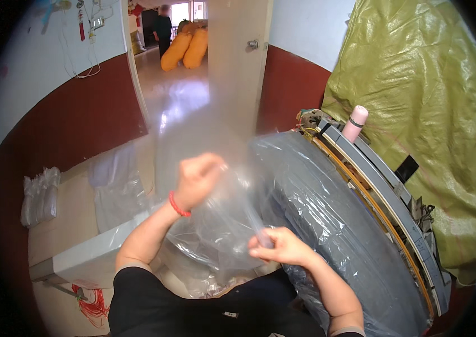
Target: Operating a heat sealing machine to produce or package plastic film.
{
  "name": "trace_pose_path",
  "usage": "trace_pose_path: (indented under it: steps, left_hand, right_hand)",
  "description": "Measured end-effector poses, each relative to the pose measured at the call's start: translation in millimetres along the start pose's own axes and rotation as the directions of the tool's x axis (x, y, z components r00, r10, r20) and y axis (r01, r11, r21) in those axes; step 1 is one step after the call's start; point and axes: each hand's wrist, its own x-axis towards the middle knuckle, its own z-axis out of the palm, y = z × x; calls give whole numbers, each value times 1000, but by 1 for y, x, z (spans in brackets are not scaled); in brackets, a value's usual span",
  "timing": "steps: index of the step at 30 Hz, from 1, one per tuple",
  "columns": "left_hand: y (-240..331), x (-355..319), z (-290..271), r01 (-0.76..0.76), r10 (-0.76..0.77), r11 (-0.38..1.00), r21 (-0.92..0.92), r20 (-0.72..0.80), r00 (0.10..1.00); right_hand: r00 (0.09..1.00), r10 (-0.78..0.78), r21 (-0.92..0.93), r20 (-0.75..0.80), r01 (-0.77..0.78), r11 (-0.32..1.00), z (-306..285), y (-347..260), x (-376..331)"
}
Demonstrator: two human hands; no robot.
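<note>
A clear plastic bag (215, 224) hangs stretched between my two hands in front of my chest, its upper part blurred by motion. My left hand (200, 177), with a red band at the wrist, is closed on the bag's edge and raised higher and farther out. Lower and nearer to me, my right hand (283, 245) pinches the same edge, which runs as a taut strip between the hands. Beside my right arm lies a long surface draped in glossy clear plastic film (333, 219). Whether the bag joins that film I cannot tell.
At left, a table (61, 236) bears folded plastic bags (40, 196) and loose film. Red string (93, 306) hangs below. Along the long grey machine (384, 174) sit a pink bottle (356, 123), a phone (407, 168) and scissors (426, 212). Beyond the door (238, 67), a person stands near orange sacks (196, 49).
</note>
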Motion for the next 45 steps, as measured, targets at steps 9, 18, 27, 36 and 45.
trace_pose_path:
  steps: [9, 18, 27, 36, 45]
  left_hand:
    - [-57, 7, -109, -35, -463, 756, 654, 571, 678]
    - [-71, -119, -201, 323, 54, 876, 359, -738, 673]
    - [-137, -359, -249, 240, -916, 250, 938, 310, -254]
    - [58, -15, 38, -280, 190, 950, 136, 458, 868]
    - [169, -5, 305, -31, 540, 785, -618, 661, 521]
  right_hand:
    - [629, -622, -880, -467, -403, 254, -129, -65, -91]
    - [-84, -919, -902, -385, -179, 394, -183, -50, -129]
    - [491, -690, -846, -533, -329, 419, -135, -1, -160]
    - [347, -868, -908, -356, -347, 233, -104, -3, -201]
    - [435, -871, -914, -229, -404, 39, -61, 10, -254]
